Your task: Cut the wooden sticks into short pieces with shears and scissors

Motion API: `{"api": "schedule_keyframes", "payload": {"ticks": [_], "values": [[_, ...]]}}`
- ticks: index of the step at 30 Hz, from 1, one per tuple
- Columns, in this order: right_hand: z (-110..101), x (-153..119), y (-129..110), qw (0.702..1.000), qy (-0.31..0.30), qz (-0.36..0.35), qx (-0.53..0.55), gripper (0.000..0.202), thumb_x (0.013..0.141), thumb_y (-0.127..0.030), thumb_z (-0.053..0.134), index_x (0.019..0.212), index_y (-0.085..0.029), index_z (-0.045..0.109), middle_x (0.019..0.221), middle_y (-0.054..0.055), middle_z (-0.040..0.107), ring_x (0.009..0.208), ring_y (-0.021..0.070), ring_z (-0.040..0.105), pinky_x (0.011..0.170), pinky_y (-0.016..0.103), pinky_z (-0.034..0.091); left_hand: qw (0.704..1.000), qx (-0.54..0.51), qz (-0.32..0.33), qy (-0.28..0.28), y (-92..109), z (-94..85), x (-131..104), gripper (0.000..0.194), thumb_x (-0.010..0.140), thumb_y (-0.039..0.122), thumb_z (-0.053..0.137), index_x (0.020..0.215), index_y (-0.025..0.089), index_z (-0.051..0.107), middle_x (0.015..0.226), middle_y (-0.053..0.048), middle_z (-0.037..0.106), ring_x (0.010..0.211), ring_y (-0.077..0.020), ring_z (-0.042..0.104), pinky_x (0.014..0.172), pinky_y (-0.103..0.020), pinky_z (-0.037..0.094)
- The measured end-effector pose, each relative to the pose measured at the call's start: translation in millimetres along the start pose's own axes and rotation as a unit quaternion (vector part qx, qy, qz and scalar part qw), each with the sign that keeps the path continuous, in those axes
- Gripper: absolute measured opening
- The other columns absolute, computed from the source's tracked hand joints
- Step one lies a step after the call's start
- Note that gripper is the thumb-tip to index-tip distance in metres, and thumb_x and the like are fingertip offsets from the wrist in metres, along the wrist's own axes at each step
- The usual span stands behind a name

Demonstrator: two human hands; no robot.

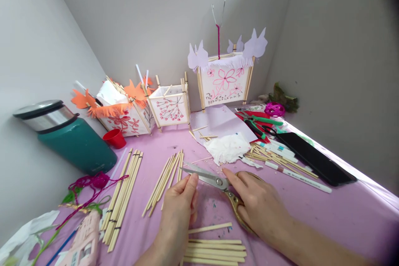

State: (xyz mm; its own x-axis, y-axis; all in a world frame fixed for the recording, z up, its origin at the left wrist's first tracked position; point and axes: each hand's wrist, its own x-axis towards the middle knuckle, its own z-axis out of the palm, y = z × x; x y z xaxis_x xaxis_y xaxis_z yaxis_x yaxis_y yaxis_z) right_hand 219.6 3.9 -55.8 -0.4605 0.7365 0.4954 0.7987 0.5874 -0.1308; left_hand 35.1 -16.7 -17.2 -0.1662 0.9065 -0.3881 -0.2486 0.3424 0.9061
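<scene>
My right hand (262,203) grips a pair of scissors (218,181) with gold-coloured handles. Their metal blades are parted and point left, just above my left hand. My left hand (179,203) is closed in a pinch, thumb against the fingers, close by the lower blade; whatever it pinches is hidden or too small to make out. Past it lies a loose group of short wooden sticks (163,181). Below my hands, several more sticks (215,251) lie side by side, with a single stick (210,228) above them.
Paper lanterns on stick frames stand at the back: orange-trimmed (124,122), plain white (171,108), purple-trimmed (226,81). Left are a teal bottle (76,145), red cup (114,138), bound sticks (124,199) and pink glue gun (82,241). Crumpled tissue (227,148), pliers (255,120), phone (314,158) lie right.
</scene>
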Motion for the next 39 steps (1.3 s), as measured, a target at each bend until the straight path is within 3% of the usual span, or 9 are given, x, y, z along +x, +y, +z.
{"api": "schedule_keyframes", "payload": {"ticks": [5,8,10,16,23,35,39], "values": [[0.2,0.7,3.2,0.997,-0.044,0.053,0.028,0.055,0.075,-0.012,0.047,0.130,-0.018,0.051,0.088,0.007,0.063,0.075,0.0206,0.060,0.065,0.032,0.047,0.995,-0.066,0.012,-0.069,0.4,-0.4,1.3,0.039,0.071,0.047,0.071,0.063,0.017,0.046,0.048,0.009,0.035,0.038,-0.0017,0.016,0.036,-0.017,0.009],[-0.1,4.1,7.3,0.995,-0.053,0.085,0.027,0.047,0.083,-0.020,0.048,0.130,-0.020,0.051,0.092,0.008,0.064,0.079,0.0220,0.062,0.065,0.032,0.047,0.987,-0.119,0.012,-0.103,1.2,-1.0,0.5,0.028,0.073,0.037,0.072,0.083,0.016,0.057,0.054,0.008,0.042,0.039,-0.0012,0.016,0.036,-0.016,0.010],[-0.7,6.0,9.2,0.994,-0.047,0.091,0.024,0.045,0.085,-0.024,0.048,0.130,-0.019,0.051,0.094,0.009,0.064,0.081,0.0230,0.062,0.066,0.033,0.047,0.984,-0.140,0.011,-0.111,1.7,-1.8,0.0,0.031,0.075,0.033,0.070,0.097,0.017,0.058,0.057,0.008,0.046,0.039,-0.0012,0.018,0.036,-0.016,0.010],[-6.4,6.5,4.9,0.997,-0.052,0.026,0.051,0.055,0.076,-0.012,0.049,0.130,-0.018,0.050,0.089,0.006,0.061,0.078,0.0205,0.058,0.068,0.032,0.046,0.986,-0.131,0.023,-0.102,-0.6,-5.2,3.0,0.024,0.076,0.031,0.068,0.071,0.015,0.051,0.062,0.004,0.053,0.038,0.0004,0.019,0.036,-0.015,0.011],[-9.9,8.4,5.7,0.998,-0.047,0.033,0.012,0.068,0.063,-0.006,0.050,0.130,-0.016,0.051,0.091,0.008,0.059,0.082,0.0229,0.057,0.073,0.035,0.046,0.986,-0.119,0.035,-0.108,-1.6,-6.4,4.7,0.021,0.080,0.030,0.064,0.071,0.013,0.053,0.065,0.002,0.054,0.039,0.0002,0.020,0.036,-0.015,0.013],[-8.7,7.5,6.3,0.996,-0.074,0.037,0.041,0.071,0.064,-0.004,0.049,0.133,-0.017,0.048,0.093,0.007,0.058,0.086,0.0230,0.056,0.076,0.036,0.046,0.984,-0.129,0.023,-0.119,2.5,-6.1,4.0,0.019,0.078,0.027,0.064,0.070,0.013,0.054,0.065,0.003,0.052,0.039,0.0003,0.020,0.036,-0.016,0.012],[-8.7,7.5,5.5,0.995,-0.079,0.040,0.045,0.070,0.061,-0.003,0.048,0.130,-0.017,0.050,0.090,0.006,0.058,0.083,0.0218,0.057,0.074,0.035,0.047,0.987,-0.117,0.023,-0.112,2.4,-4.7,2.0,0.026,0.078,0.033,0.066,0.067,0.013,0.052,0.061,0.004,0.048,0.039,0.0002,0.018,0.036,-0.016,0.011]]}}
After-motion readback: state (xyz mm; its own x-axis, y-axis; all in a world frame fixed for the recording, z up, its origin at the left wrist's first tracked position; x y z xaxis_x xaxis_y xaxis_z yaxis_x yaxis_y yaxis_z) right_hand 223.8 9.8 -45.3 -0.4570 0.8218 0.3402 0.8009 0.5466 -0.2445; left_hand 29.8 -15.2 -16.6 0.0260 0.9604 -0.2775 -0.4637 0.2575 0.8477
